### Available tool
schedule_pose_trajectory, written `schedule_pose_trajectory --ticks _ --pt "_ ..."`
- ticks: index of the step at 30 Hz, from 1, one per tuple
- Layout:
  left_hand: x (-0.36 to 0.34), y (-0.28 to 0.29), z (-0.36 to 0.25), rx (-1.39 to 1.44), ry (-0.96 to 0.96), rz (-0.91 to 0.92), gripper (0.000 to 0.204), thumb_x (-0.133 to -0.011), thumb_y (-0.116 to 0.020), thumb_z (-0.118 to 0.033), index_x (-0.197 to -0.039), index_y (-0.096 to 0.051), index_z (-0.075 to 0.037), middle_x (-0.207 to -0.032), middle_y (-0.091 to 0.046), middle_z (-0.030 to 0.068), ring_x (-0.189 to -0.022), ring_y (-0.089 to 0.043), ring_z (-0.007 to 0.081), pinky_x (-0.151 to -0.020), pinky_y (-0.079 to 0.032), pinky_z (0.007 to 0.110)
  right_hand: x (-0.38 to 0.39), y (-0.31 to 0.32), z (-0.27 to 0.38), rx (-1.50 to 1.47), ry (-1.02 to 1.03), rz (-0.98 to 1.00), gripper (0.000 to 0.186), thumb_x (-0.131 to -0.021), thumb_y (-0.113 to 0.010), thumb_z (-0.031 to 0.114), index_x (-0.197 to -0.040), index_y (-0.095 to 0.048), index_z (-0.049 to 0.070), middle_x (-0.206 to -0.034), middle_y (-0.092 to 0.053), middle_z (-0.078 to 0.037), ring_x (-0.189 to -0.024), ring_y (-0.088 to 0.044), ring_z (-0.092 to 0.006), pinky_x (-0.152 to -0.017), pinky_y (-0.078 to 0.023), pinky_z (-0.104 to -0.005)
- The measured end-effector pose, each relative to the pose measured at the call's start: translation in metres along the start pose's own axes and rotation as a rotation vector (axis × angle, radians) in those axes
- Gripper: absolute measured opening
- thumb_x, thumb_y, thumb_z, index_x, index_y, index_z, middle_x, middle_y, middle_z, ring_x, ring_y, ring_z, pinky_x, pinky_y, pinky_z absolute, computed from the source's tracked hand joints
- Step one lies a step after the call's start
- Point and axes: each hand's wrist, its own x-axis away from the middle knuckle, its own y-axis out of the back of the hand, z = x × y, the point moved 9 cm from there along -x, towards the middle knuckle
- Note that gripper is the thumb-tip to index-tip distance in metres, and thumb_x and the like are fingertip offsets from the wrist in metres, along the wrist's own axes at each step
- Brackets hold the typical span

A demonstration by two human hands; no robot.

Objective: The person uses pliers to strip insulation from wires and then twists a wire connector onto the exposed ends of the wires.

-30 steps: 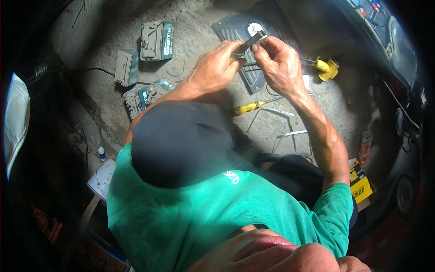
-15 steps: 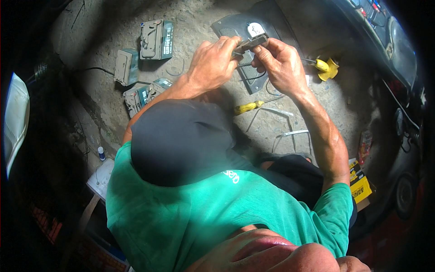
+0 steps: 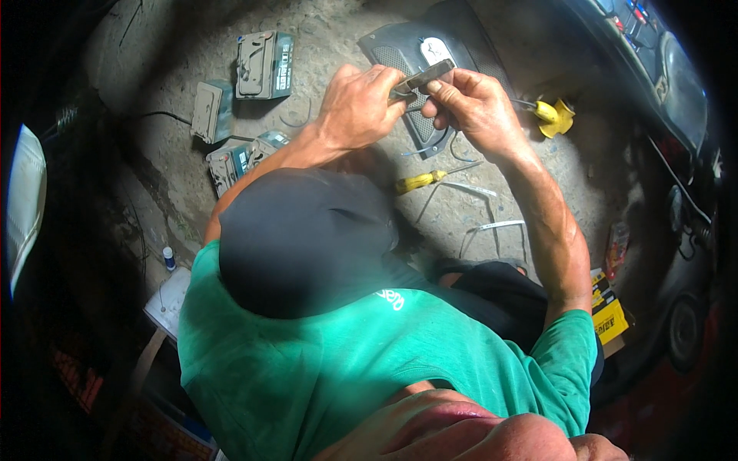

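Over the dark panel (image 3: 388, 55) with meshed grilles, we see a flat, narrow dark piece (image 3: 427, 76); the left hand (image 3: 360, 106) grips one end, the right hand (image 3: 480, 109) pinches the other between thumb and fingers; left of the panel we notice boxy green cases (image 3: 265, 67) with pale printed lettering; on the panel's near side lies a yellow-handled screwdriver (image 3: 420, 181).

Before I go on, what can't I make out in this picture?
All in the head view:
Dark flat piece: left end, hidden by the left hand.
Dark panel: partly covered by the right hand.
Lower green-sided box: partly blocked by the left forearm.
White shape, far left: cut off by the fisheye rim.
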Motion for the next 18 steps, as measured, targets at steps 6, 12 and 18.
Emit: schedule_pose_trajectory --ticks 6,12,18 --pt "-0.003 -0.003 0.005 0.024 0.017 -0.071 0.025 -0.080 -0.074 -0.024 -0.091 -0.062 -0.005 -0.080 -0.069 0.0112 -0.071 -0.067 0.0316 -0.069 -0.044 0.044 0.000 -0.001 -0.001 -0.055 -0.078 -0.084 0.023 -0.102 -0.063 0.018 -0.105 -0.071 -0.003 -0.083 -0.072 -0.005 -0.068 -0.061 -0.0093 -0.064 -0.051 -0.0249" --pt "-0.002 -0.010 0.009 0.144 0.146 0.059 0.030 -0.091 -0.066 -0.021 -0.113 -0.065 -0.001 -0.097 -0.073 0.0189 -0.087 -0.071 0.0395 -0.079 -0.052 0.050 -0.007 0.008 -0.013 -0.010 0.006 -0.165 0.027 -0.100 -0.064 0.023 -0.100 -0.072 -0.003 -0.080 -0.073 -0.007 -0.068 -0.063 -0.0115 -0.064 -0.052 -0.0272" --pt "0.000 -0.006 0.005 0.174 0.257 0.141 0.040 -0.093 -0.064 -0.020 -0.126 -0.060 0.002 -0.105 -0.070 0.0268 -0.094 -0.069 0.0468 -0.084 -0.055 0.053 -0.001 0.010 0.004 0.335 0.140 -0.287 0.032 -0.094 -0.063 0.027 -0.098 -0.073 -0.003 -0.078 -0.075 -0.012 -0.072 -0.072 -0.0203 -0.071 -0.056 -0.0359"
